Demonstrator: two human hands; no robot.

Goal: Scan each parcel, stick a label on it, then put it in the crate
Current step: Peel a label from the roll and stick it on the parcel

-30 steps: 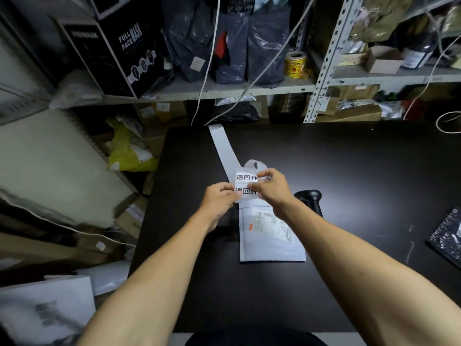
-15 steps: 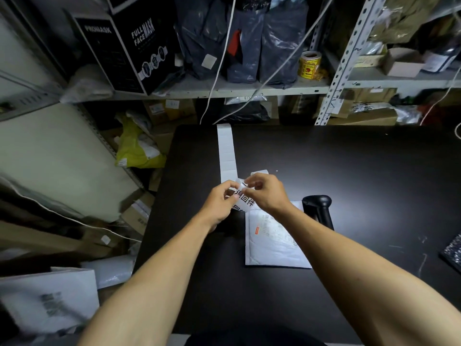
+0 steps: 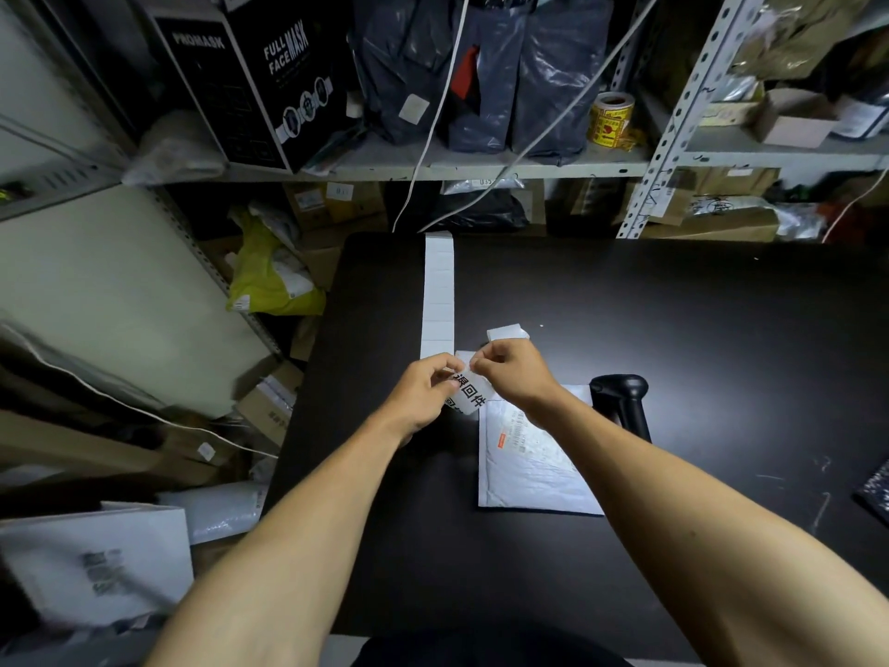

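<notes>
Head view: left hand (image 3: 423, 394) and right hand (image 3: 512, 373) both pinch label (image 3: 469, 392)

Both bare forearms reach forward from the lower edge of the view and converge toward the middle. The left hand (image 3: 423, 394) has its fingers curled, thumb and forefinger closed in a pinching grip on the left edge of a label (image 3: 469, 394). The right hand (image 3: 512, 373) sits just beside it, knuckles up, fingertips bent down and pinching the label's upper corner. The two hands nearly touch, wrists angled inward.
</notes>
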